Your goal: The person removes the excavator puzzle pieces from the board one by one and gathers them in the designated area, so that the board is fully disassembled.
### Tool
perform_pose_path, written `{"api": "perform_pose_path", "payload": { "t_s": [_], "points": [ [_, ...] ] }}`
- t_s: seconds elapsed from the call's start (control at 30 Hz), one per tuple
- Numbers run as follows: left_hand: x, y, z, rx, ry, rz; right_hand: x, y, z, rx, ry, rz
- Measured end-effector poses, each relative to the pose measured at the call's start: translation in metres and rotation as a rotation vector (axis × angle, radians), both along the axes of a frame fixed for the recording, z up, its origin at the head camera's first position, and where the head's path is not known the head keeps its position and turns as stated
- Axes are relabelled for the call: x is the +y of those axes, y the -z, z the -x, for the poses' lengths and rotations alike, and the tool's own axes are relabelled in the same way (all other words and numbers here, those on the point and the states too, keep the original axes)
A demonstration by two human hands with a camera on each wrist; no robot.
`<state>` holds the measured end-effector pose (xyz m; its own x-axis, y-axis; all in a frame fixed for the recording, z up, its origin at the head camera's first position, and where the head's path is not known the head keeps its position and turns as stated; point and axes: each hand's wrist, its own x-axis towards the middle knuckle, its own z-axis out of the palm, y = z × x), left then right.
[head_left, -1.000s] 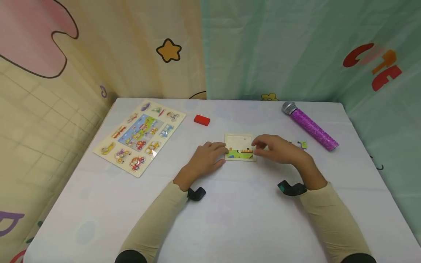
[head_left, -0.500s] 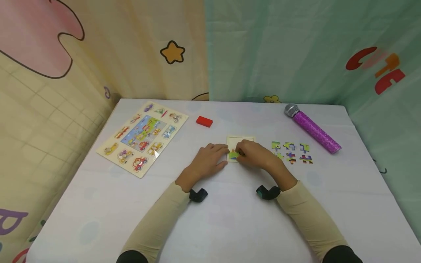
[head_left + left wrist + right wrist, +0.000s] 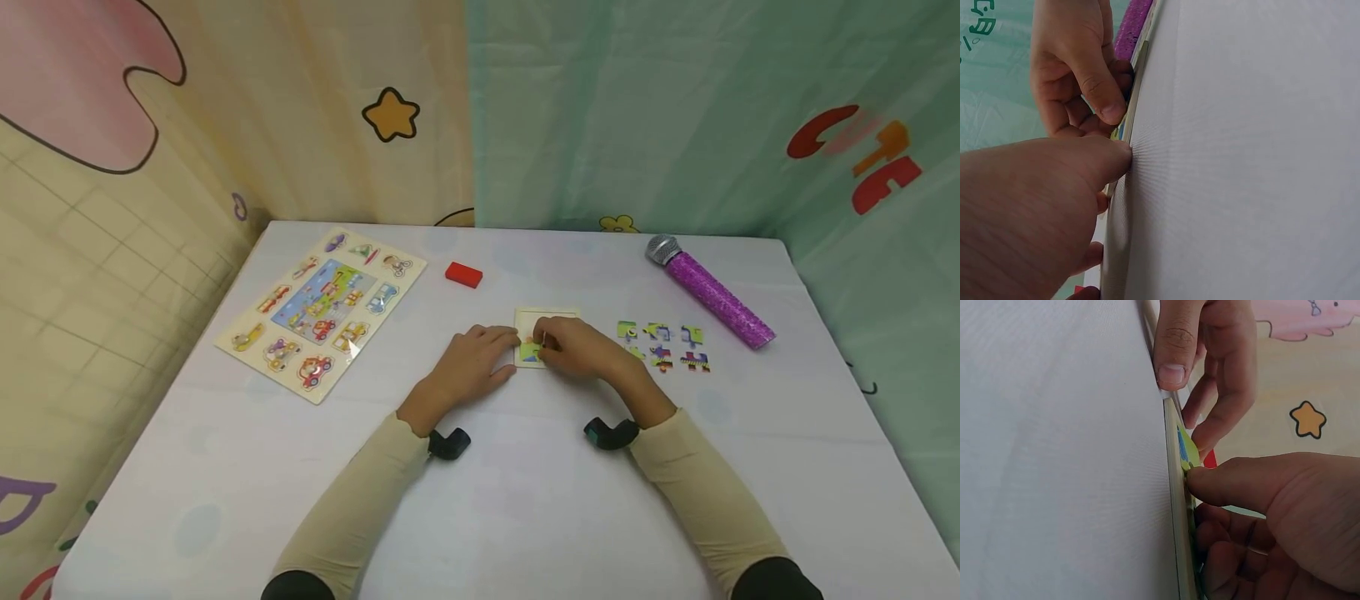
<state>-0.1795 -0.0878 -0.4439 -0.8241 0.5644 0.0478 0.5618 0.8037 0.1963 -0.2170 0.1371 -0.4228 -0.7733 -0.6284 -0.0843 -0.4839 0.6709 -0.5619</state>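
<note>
A small pale puzzle tray (image 3: pixel 522 317) lies flat in the middle of the table, with green picture pieces along its lower part. My left hand (image 3: pixel 470 364) rests at its left edge, fingers extended against the rim and thumb near the lower corner. My right hand (image 3: pixel 581 348) is over the tray's right half, hiding much of it. Its thumb and forefinger pinch a small puzzle piece at the tray, mostly covered by the fingers. In the right wrist view a green and blue puzzle piece (image 3: pixel 1186 447) shows at the tray edge, between both hands.
Several loose puzzle pieces (image 3: pixel 660 333) lie in rows right of the tray. A glittery purple microphone (image 3: pixel 712 292) lies behind them. A red block (image 3: pixel 463 274) sits beyond the tray, and a large picture puzzle board (image 3: pixel 408 265) lies at the left. Curtains surround the table's back and sides.
My right hand has moved left from the tray's right edge to over its middle, uncovering the loose pieces at the right. The left hand has stayed at the tray's left edge.
</note>
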Motion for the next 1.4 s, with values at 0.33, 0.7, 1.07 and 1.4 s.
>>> {"api": "perform_pose_path", "payload": {
  "t_s": [0.33, 0.7, 1.07, 1.4],
  "points": [
    [-0.001, 0.001, 0.001, -0.021, -0.002, -0.008, 0.003, 0.0, 0.001, -0.064, 0.02, 0.103],
    [-0.002, 0.002, 0.002, -0.014, 0.019, -0.016, 0.012, 0.003, 0.006, -0.3, 0.076, 0.314],
    [-0.001, 0.001, 0.004, -0.017, 0.01, 0.015, 0.056, -0.028, -0.002, -0.262, 0.24, 0.364],
    [0.0, 0.003, 0.005, -0.012, 0.004, 0.007, 0.121, -0.012, -0.043, -0.238, 0.273, 0.082]
  ]
}}
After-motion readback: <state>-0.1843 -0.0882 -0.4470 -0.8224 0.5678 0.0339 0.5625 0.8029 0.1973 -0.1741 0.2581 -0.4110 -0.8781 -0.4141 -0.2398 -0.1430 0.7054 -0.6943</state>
